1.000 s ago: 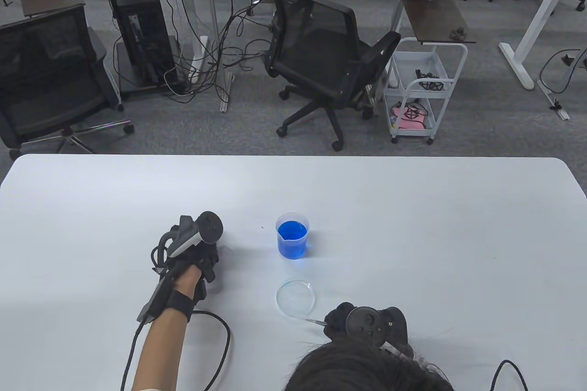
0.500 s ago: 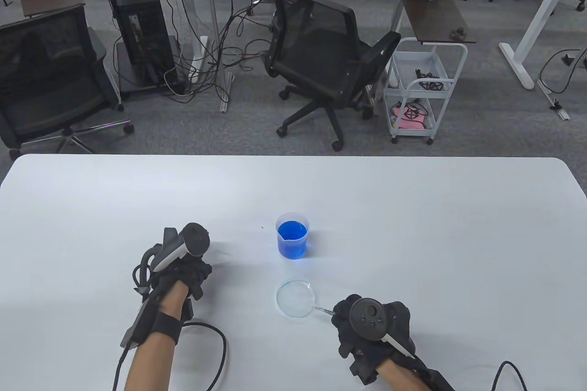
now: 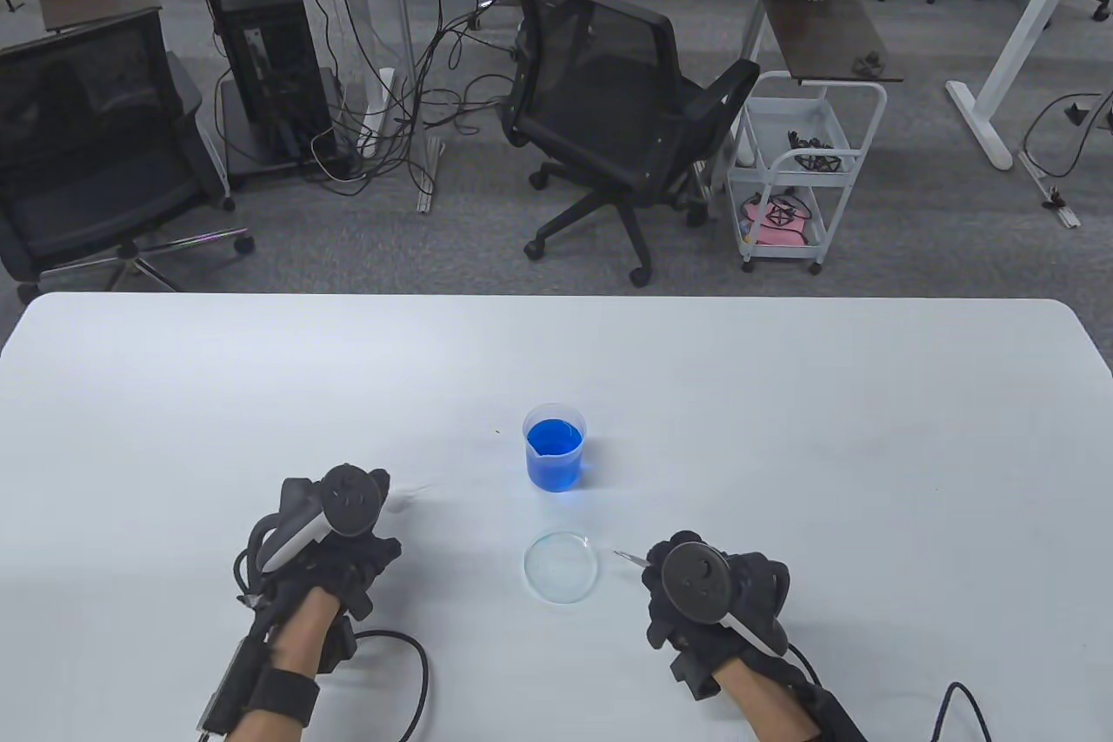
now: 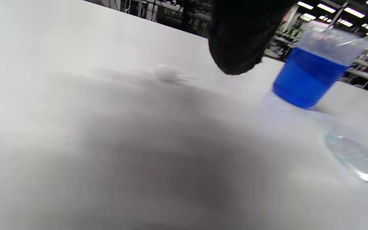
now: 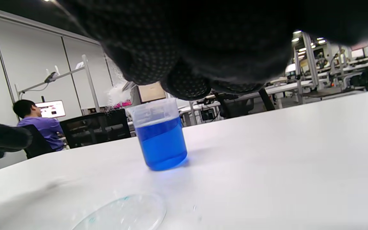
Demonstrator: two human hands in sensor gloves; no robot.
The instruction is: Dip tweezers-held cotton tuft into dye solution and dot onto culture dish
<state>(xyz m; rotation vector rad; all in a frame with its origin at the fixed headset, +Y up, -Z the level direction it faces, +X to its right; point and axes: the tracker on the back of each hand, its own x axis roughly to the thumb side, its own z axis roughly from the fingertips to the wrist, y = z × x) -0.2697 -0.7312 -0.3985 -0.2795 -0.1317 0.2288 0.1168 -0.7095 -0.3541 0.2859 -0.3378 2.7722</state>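
Right hand grips the tweezers beside the dish; left hand rests on the table.

We see our right hand closed around the tweezers, whose tip pokes out toward 10 o'clock, just beside the dish and apart from its rim. In the right wrist view a white cotton tuft shows at the tweezer tip. Our left hand holds nothing we can see; its finger spread we cannot tell. A small cotton ball lies on the table at the left hand's 1 o'clock. The beaker of blue dye stands at 12 o'clock from the dish, near it.
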